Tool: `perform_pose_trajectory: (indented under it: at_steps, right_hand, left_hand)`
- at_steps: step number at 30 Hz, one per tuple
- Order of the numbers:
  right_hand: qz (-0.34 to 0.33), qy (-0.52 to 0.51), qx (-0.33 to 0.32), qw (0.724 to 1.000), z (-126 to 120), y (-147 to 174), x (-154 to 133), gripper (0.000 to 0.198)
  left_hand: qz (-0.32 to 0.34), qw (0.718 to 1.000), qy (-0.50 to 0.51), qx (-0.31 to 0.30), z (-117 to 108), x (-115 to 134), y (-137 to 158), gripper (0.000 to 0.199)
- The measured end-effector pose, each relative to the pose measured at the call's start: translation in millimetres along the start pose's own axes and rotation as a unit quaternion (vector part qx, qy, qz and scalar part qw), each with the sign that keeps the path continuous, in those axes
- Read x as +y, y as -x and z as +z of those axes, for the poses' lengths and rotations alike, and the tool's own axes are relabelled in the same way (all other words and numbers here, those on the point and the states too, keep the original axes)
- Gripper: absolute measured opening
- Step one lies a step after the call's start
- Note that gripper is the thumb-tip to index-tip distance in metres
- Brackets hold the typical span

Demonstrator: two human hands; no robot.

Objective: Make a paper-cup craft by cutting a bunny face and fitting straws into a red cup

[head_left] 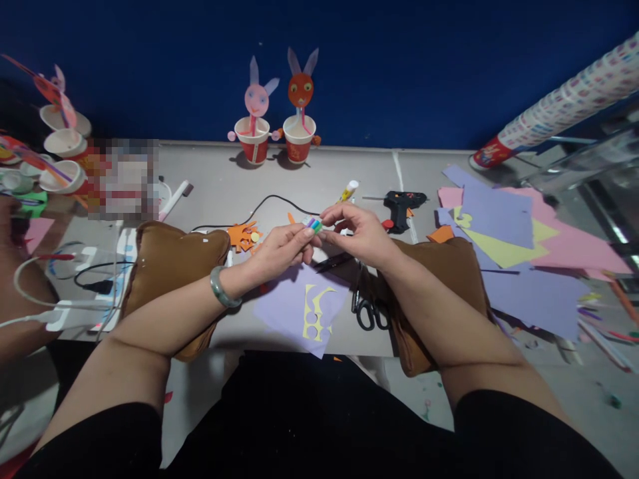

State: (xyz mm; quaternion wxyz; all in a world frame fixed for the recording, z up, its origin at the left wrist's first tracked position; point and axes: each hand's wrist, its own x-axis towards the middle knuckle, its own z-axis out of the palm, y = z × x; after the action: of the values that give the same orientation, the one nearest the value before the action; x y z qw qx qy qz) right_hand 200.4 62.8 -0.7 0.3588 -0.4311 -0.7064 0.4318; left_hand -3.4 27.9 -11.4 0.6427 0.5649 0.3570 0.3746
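Above the middle of the table, my left hand pinches a small striped piece in purple, blue and green; its exact kind is too small to tell. My right hand has its thumb and fingertips closed at the right end of that same piece. Beneath the hands lies a purple paper sheet with a yellow paper scrap that has round holes cut in it. Black-handled scissors rest below my right wrist. Orange paper scraps lie left of my left hand, and a glue stick stands behind my right.
Two paper cups with rabbit figures, one pink and one orange, stand at the back. Brown cushions flank the forearms. A black glue gun, coloured paper and stacked cups are right; power strips are left.
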Motion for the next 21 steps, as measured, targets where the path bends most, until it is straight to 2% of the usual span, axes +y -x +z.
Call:
perform_pose_trajectory:
  at_steps: [10, 16, 21]
  right_hand:
    - [0.074, -0.108, -0.124, 0.984, 0.2, 0.6, 8.2, 0.051]
    - [0.071, -0.126, -0.11, 0.983, 2.1, -1.2, 10.9, 0.048]
    - [0.065, -0.056, -0.099, 0.991, -12.8, 2.3, -3.1, 0.051]
  left_hand:
    - [-0.034, 0.999, 0.02, -0.036, 3.2, 4.1, 4.9, 0.052]
    - [-0.04, 0.998, 0.004, -0.043, 3.8, 4.1, 4.9, 0.051]
    - [-0.026, 0.999, 0.037, -0.014, -2.4, 0.2, -1.7, 0.049]
